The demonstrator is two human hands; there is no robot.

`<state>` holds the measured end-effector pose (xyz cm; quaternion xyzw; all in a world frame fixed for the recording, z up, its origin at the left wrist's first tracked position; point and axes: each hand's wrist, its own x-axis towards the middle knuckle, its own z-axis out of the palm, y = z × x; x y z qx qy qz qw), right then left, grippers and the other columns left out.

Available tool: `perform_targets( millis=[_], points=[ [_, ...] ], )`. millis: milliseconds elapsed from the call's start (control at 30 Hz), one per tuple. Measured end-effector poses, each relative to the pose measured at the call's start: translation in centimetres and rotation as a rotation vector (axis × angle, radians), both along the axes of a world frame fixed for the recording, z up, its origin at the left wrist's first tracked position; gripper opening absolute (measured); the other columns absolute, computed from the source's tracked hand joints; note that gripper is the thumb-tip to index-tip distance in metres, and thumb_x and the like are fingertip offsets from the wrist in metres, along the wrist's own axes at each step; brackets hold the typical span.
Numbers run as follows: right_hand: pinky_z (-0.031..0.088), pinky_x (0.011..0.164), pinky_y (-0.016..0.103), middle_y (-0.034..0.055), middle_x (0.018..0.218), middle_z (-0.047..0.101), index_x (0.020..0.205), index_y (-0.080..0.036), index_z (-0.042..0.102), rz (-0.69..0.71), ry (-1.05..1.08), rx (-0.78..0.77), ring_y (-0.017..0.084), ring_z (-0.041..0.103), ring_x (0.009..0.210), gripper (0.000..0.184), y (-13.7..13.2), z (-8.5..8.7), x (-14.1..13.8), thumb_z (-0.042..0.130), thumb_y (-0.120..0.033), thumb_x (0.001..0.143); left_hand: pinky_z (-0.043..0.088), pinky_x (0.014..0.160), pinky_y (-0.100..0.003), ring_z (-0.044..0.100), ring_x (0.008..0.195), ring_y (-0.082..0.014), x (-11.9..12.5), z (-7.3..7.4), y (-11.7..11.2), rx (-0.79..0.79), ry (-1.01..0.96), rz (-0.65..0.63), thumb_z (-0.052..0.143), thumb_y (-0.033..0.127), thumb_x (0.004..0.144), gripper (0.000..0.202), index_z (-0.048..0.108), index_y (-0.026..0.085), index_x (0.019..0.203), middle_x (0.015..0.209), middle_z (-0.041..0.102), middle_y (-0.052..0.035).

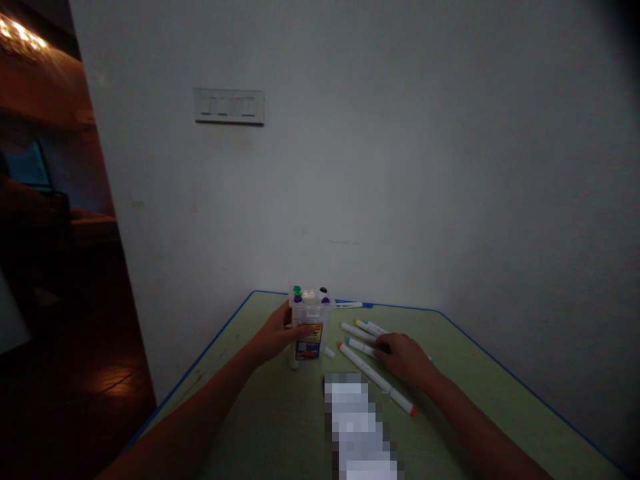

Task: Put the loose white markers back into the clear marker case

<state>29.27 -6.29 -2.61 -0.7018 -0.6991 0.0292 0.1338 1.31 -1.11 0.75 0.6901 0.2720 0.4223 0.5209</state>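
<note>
"While I'm standing back here, tell me: what has the left grip (274, 333) got?"

"The clear plastic marker case (311, 315). That grip is closed around it, wrapped across the printed label (309, 341), and the case stands upright on the bench (280, 417)."

"And the right grip (404, 360)?"

"Opened fairly wide and lying low over the loose markers, just to the right of the case. I can't tell from here whether it's closed on any of them."

"Which markers are those?"

"A long white orange-capped marker (375, 377) runs just below that grip. A blue-capped marker (361, 348) lies at its fingertips, and a yellow-capped marker (370, 327) lies a little beyond. Another white marker (349, 305) lies behind the case, and a small white cap (329, 353) sits between the two grips."

"How far along does it look?"

"Part way, going by how things lie. A green cap (297, 291), a purple cap (298, 299) and a black cap (323, 291) show at the top of the case, so some markers stand in it, while several lie out on the bench. I can't see how many spaces are free."

"What's that blur below the grips?"

"A pixelated patch (357, 427) on the bench. I can't make out what's under it."
</note>
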Motion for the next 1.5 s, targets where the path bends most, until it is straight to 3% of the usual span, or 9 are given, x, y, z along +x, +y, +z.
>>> perform_targets(
  millis=[1100, 1500],
  points=[
    [0.037, 0.069, 0.027, 0.0069, 0.086, 0.070, 0.081, -0.020, 0.070, -0.006, -0.003, -0.008, 0.020, 0.062, 0.083, 0.018, -0.08, 0.08, 0.00, 0.053, -0.027, 0.078, 0.048, 0.083, -0.040, 0.063, 0.092, -0.0262, 0.11, 0.32, -0.30, -0.021, -0.011, 0.015, 0.079, 0.035, 0.058, 0.051, 0.058, 0.013, 0.100, 0.101, 0.068, -0.0109],
    [0.035, 0.066, 0.027, 0.0063, 0.083, 0.070, 0.078, -0.020, 0.069, -0.002, -0.012, -0.023, 0.019, 0.062, 0.079, 0.019, -0.05, 0.18, -0.07, 0.051, -0.026, 0.078, 0.047, 0.085, -0.042, 0.062, 0.095, -0.0270, 0.11, 0.17, -0.16, -0.027, -0.007, 0.002, 0.077, 0.034, 0.060, 0.055, 0.054, 0.012, 0.105, 0.109, 0.064, -0.0144]
  ],
)
